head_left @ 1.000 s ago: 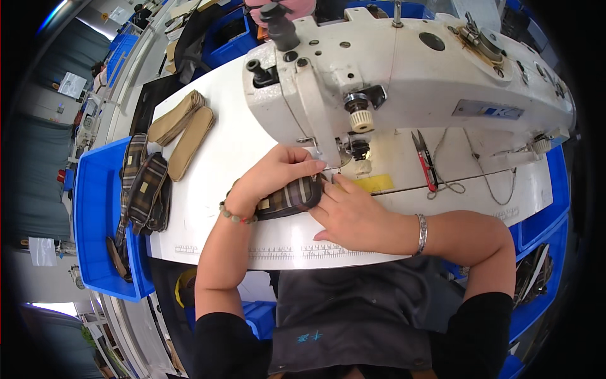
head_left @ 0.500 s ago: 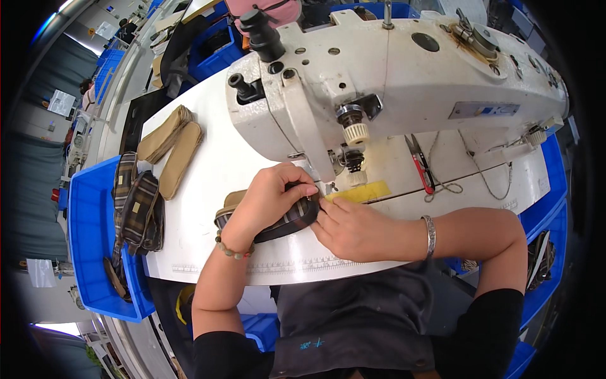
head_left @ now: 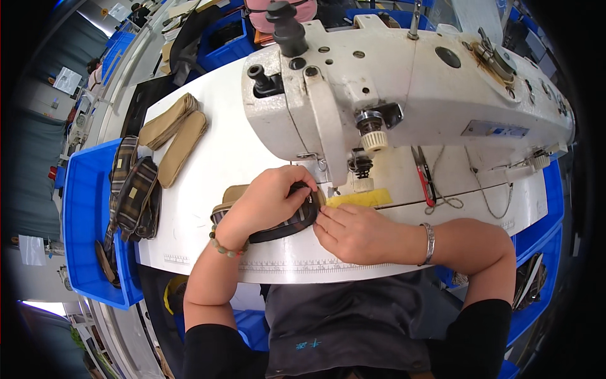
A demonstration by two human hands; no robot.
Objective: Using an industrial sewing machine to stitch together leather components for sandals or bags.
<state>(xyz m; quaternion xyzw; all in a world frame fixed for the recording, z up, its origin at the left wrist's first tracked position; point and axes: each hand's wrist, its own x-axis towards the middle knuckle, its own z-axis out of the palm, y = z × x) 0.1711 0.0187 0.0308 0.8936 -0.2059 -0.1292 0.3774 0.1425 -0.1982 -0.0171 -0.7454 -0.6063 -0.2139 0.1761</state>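
Note:
A dark plaid fabric pouch [head_left: 291,222] with a tan lining lies on the white sewing table [head_left: 214,164], just left of the needle of the white sewing machine [head_left: 404,88]. My left hand [head_left: 268,199] lies over the pouch and grips its top edge. My right hand [head_left: 350,232] presses the pouch's right end with its fingertips, next to a yellow patch [head_left: 360,199] on the machine bed. A bead bracelet sits on my left wrist and a metal bangle on my right.
Tan fabric pieces [head_left: 173,136] are stacked at the table's far left. Several finished plaid pouches [head_left: 132,196] hang over the rim of a blue bin [head_left: 82,221]. Red-handled snips [head_left: 426,180] lie on the bed to the right. More blue bins [head_left: 536,252] stand at the right.
My left hand has curled further over the pouch and pushed it closer to the needle. My head has shifted, so the machine looks nearer.

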